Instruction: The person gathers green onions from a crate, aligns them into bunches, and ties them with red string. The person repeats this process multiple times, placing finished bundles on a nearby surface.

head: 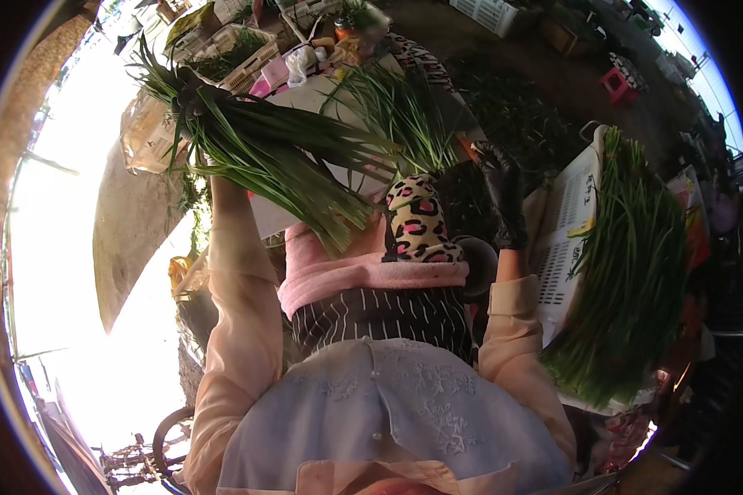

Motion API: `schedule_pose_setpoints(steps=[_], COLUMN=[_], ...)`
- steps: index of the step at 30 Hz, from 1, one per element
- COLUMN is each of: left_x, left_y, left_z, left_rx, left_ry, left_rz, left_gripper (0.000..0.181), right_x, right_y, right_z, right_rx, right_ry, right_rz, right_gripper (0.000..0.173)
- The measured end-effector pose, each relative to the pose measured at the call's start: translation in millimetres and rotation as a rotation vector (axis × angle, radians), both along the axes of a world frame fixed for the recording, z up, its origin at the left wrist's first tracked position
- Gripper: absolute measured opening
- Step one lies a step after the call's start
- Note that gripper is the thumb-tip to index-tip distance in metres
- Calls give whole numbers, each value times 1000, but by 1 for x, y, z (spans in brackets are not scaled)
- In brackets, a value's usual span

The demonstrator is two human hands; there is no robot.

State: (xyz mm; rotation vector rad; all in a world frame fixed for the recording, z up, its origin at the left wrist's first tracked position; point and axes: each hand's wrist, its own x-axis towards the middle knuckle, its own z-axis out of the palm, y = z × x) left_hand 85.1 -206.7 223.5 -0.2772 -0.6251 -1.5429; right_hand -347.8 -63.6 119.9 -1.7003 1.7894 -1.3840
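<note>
My left hand (195,102), in a dark glove, is raised at the upper left and grips a large bunch of long green chive-like leaves (285,148). The leaves fan down to the right across my lap. My right hand (501,185), in a black glove, is to the right of the board with its fingers curled. Whether anything small is between those fingertips is unclear. A second, looser bunch of chive-like greens (408,117) lies on the pale board (285,213) in front of me. Its stem ends point towards the leopard-print cloth (416,216) on my leg.
On my right, a white plastic crate (560,247) is topped with a tall heap of bundled greens (638,266). Beyond the board are baskets (251,65), a white plastic bag (300,65) and an orange jar (343,28). Loose leaves (514,111) litter the ground. A pink stool (619,85) stands farther off.
</note>
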Motion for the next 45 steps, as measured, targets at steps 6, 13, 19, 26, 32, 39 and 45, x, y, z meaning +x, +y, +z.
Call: schedule_pose_setpoints(steps=[6,13,19,26,32,39,45], left_x=[-31,-38,-20,-8,-20,-17,26], left_y=[-2,2,11,11,6,4,18], left_z=[-13,-23,-35,-35,-42,-46,-46], left_rx=[34,57,86,113,153,189,189], left_ry=[-55,-99,-77,-70,-156,-210,-119], left_rz=[-17,-11,45,98,102,136,214], left_gripper=[16,16,15,15,15,15,15], right_x=[84,108,14,-97,101,127,-25], right_y=[7,5,45,49,35,22,23], right_z=[54,42,34,-20,22,-3,-47], right_rx=[118,-163,302,18,179,-132,-31], right_ry=[155,-231,718,561,-439,-337,-340], right_rz=[435,638,3,-579,444,503,137], right_gripper=[26,26,25,50,41,35,37])
